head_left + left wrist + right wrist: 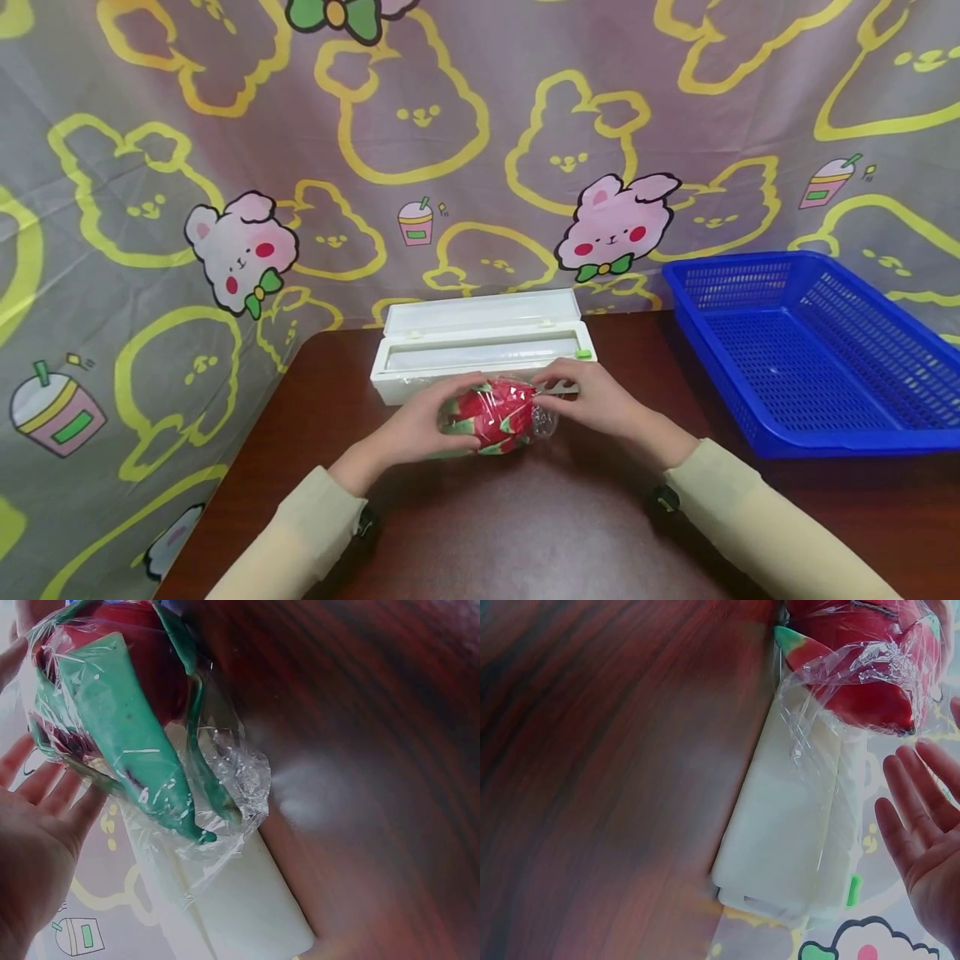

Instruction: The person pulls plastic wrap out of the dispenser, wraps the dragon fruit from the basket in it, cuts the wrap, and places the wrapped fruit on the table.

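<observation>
A red dragon fruit (491, 417) with green-tipped scales, wrapped in clear cling film, is held above the table's far middle. My left hand (427, 421) grips its left end, thumb in front and fingers behind. In the left wrist view the film (251, 776) bunches loosely past the fruit's green scales. My right hand (585, 398) is at the fruit's right end, thumb and forefinger pinching the loose film there. In the right wrist view its other fingers (907, 772) stretch out beside the wrapped dragon fruit (870, 697).
Just behind the hands stands a white cling film box (390, 387), lid raised, with a film roll (480, 354) inside and a green slider at its right. A blue plastic basket (757, 417) stands at the right. A cartoon-print curtain (480, 200) hangs behind the brown table (510, 533).
</observation>
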Demonstrator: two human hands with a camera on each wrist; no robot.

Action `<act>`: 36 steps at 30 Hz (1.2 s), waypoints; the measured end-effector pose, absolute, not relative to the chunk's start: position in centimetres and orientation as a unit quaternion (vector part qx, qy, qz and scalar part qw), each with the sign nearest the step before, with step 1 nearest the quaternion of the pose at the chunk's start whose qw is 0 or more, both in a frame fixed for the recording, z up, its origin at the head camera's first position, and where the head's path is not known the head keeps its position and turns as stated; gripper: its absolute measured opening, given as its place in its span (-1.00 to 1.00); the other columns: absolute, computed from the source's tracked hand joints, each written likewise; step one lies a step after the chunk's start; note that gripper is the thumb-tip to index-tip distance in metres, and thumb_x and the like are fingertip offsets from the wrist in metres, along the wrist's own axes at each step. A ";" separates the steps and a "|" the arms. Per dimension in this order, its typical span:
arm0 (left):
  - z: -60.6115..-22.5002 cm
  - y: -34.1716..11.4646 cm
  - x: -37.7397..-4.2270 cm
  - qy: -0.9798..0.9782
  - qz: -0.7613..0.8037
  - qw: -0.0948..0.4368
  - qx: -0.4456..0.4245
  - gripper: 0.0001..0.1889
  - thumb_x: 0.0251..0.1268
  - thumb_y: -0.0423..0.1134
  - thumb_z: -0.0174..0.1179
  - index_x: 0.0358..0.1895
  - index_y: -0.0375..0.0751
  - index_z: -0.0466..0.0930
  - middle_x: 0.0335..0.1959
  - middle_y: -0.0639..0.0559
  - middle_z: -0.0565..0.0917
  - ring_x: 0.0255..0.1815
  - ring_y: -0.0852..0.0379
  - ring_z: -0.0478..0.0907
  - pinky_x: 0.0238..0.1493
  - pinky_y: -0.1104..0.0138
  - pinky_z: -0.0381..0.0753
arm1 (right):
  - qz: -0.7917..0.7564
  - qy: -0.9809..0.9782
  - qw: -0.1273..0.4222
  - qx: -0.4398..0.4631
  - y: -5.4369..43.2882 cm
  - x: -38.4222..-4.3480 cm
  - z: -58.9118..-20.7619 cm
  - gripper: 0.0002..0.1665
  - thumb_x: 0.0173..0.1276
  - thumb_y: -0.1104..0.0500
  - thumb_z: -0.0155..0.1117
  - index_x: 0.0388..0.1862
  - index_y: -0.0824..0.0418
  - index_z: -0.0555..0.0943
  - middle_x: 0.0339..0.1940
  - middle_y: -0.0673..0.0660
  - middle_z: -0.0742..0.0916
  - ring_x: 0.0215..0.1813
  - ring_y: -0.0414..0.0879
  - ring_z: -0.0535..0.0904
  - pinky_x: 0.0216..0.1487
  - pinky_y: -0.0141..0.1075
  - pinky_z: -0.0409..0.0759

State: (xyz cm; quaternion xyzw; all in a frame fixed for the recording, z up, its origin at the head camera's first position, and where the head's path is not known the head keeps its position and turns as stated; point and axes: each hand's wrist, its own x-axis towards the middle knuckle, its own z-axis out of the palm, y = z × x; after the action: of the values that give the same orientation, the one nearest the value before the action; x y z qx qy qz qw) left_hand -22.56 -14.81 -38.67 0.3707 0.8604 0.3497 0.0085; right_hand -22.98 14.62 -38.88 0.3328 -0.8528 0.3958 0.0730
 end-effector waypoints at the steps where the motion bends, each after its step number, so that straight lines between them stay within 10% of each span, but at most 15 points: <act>1: -38.7 -14.8 -22.6 0.860 0.350 0.008 0.371 -0.14 -0.04 -0.04 0.53 0.40 0.04 0.33 0.31 0.22 0.42 0.29 0.16 0.34 0.09 0.06 0.53 | 0.395 -0.853 0.075 0.334 14.6 -23.0 -38.9 -0.68 0.23 0.07 0.46 -0.07 0.15 0.69 -0.19 -0.01 0.71 -0.14 -0.13 0.62 -0.13 -0.18 0.66; 22: -36.3 -14.8 -23.9 0.876 0.301 0.030 0.375 -0.25 0.04 0.08 0.45 0.33 -0.03 0.43 0.30 0.11 0.46 0.36 0.09 0.31 0.29 0.06 0.33 | 0.355 -0.875 0.163 0.286 17.1 -23.7 -37.4 -0.63 0.18 0.15 0.49 -0.06 0.26 0.69 -0.07 0.11 0.69 -0.18 0.01 0.58 -0.26 -0.13 0.60; 36: -35.2 -13.2 -25.4 0.871 0.294 0.010 0.394 -0.30 0.12 0.08 0.40 0.33 -0.05 0.43 0.30 0.13 0.47 0.36 0.17 0.31 0.32 0.15 0.30 | 0.323 -0.910 0.183 0.185 19.0 -25.6 -39.1 -0.49 0.17 0.07 0.50 0.04 0.30 0.65 0.05 0.25 0.64 0.14 0.19 0.50 0.15 0.11 0.42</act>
State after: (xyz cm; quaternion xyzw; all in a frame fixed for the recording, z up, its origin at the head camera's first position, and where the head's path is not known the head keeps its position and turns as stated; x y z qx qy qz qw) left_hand -25.42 -13.18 -35.25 0.3935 0.8709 0.2942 0.0102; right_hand -25.64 19.01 -39.12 0.1850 -0.9099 0.3233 0.1827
